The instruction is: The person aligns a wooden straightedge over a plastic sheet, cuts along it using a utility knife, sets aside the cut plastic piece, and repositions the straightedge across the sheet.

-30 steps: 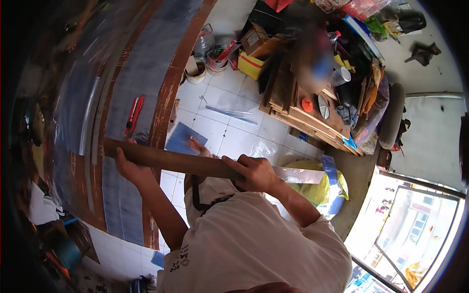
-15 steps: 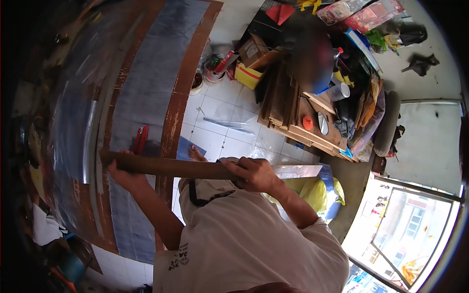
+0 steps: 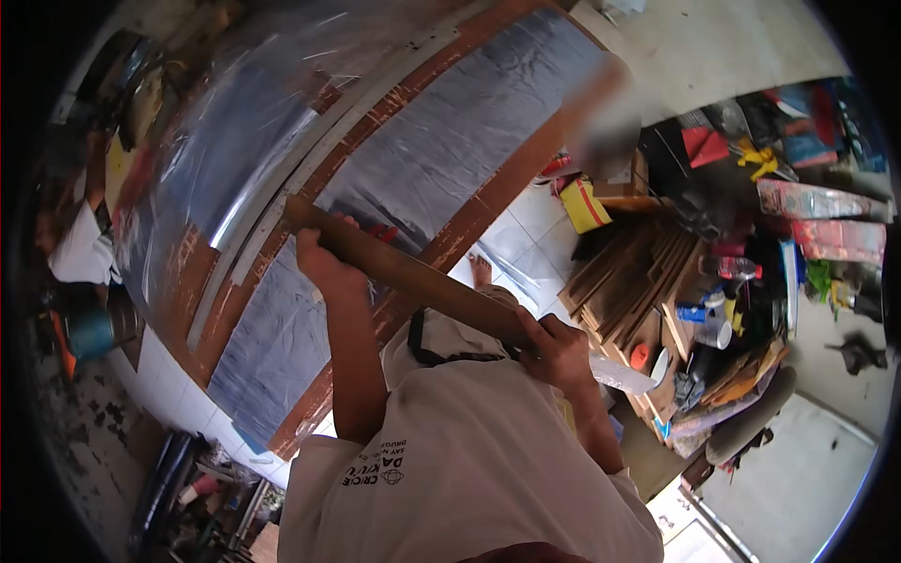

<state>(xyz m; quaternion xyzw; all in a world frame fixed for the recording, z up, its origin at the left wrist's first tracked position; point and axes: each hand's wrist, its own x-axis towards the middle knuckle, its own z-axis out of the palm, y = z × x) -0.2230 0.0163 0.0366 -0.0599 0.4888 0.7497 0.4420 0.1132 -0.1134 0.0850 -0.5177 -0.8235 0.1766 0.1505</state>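
A long brown tube or rolled strip (image 3: 413,277) slants across the front of my body. My left hand (image 3: 328,265) grips it near its upper left end, over the table. My right hand (image 3: 561,355) is wrapped around its lower right end, close to my waist. A clear, shiny strip (image 3: 621,375) sticks out beyond my right hand. Just past my left hand, a red cutter (image 3: 381,232) lies on the grey-blue sheet (image 3: 422,159), partly hidden by the tube.
The brown-edged table (image 3: 488,202) carries clear plastic and a long metal strip (image 3: 253,225). A bare foot (image 3: 481,270) stands on white tiles. Stacked wooden boards (image 3: 638,281), a yellow box (image 3: 585,206) and clutter fill the right. White cloth (image 3: 86,249) and a teal container (image 3: 89,330) are at left.
The view has turned, so the table now slants toward the upper right. The tube tilts down to the right instead of lying nearly level; both hands still hold it.
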